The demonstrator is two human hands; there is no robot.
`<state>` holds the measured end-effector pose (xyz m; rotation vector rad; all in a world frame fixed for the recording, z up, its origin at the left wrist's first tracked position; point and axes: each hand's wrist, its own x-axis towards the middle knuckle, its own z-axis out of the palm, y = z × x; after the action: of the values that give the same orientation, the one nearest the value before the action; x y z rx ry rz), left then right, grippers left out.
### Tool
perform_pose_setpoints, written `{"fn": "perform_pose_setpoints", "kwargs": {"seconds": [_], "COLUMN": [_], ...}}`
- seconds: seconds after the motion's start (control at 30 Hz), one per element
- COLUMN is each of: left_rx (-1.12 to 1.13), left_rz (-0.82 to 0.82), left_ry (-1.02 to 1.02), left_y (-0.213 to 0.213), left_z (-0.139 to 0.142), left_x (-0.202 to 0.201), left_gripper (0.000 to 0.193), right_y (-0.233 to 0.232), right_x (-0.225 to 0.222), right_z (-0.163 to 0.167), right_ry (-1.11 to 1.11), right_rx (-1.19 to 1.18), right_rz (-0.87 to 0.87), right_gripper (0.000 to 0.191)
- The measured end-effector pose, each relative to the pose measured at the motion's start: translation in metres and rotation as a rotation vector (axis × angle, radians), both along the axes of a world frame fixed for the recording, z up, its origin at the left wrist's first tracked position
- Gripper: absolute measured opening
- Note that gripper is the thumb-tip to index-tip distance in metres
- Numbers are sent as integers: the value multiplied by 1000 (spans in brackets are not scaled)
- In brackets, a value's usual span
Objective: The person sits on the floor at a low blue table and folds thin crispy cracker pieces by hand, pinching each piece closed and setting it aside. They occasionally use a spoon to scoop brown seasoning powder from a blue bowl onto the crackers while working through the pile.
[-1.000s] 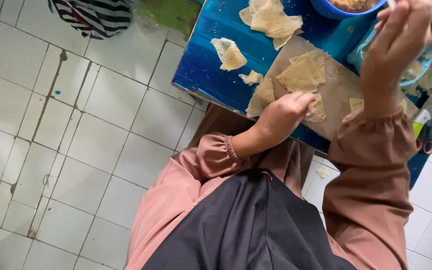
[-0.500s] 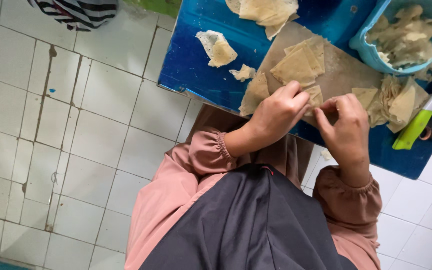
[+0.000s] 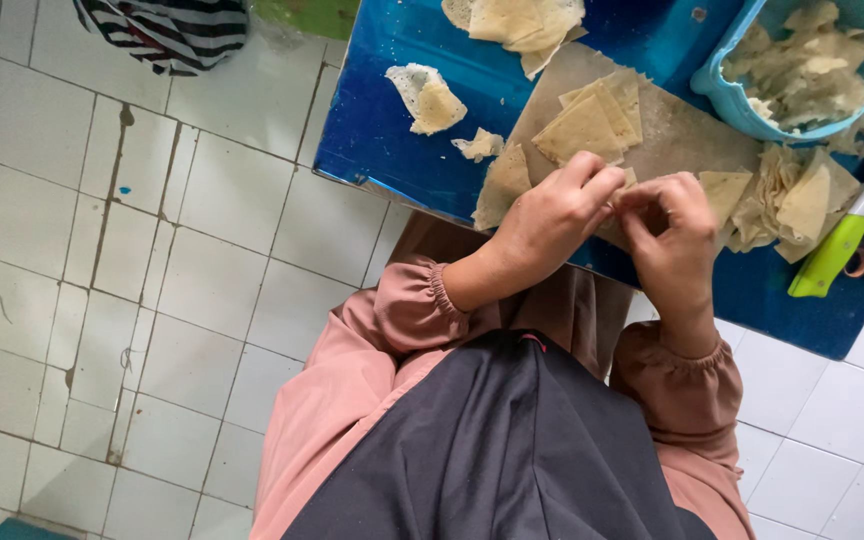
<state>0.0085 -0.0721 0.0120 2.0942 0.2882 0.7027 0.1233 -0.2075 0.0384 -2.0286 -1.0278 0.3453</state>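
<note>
Since a second ago the right hand (image 3: 674, 232) has come down from the blue plastic bowl (image 3: 727, 88), where it was raised, and now meets the left hand (image 3: 552, 222) over the brown cutting board (image 3: 672, 130). Half a second ago the two were already close; now their fingertips touch. Both hands are curled narrow, pinching a small piece of pale thin dough sheet (image 3: 626, 180) between them, of which only an edge shows between the fingers. That suggests the work has passed from fetching a piece to folding or pressing it, though the shape being made is hidden.

The pinched piece sits just above the near edge of the board. Beside it on the board lie stacked square dough sheets (image 3: 592, 120), with folded triangular pieces (image 3: 787, 195) to the right. The bowl holds more pale scraps. A green-handled knife (image 3: 837, 250) lies near the right hand, its handle pointing toward the person, close enough to be knocked. Torn bits of dough (image 3: 430, 98) lie loose on the blue bench (image 3: 382, 130). A striped cloth (image 3: 167, 30) rests on the white tiled floor (image 3: 102, 250), well apart.
</note>
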Motion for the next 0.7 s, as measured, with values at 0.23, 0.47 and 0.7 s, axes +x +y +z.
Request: {"fn": "perform_pose_setpoints", "kwargs": {"seconds": [0.23, 0.47, 0.7], "left_rx": [232, 301, 417], "left_rz": [-92, -130, -152], "left_ry": [16, -19, 8], "left_y": [7, 10, 20], "left_z": [-8, -13, -13], "left_x": [-9, -15, -16], "left_gripper": [24, 34, 39], "right_y": [-18, -14, -17], "right_x": [1, -4, 0], "right_z": [7, -1, 12], "right_ry": [-481, -640, -710], "right_rx": [-105, -92, -139], "right_rz": [221, 200, 283], "right_gripper": [30, 23, 26]}}
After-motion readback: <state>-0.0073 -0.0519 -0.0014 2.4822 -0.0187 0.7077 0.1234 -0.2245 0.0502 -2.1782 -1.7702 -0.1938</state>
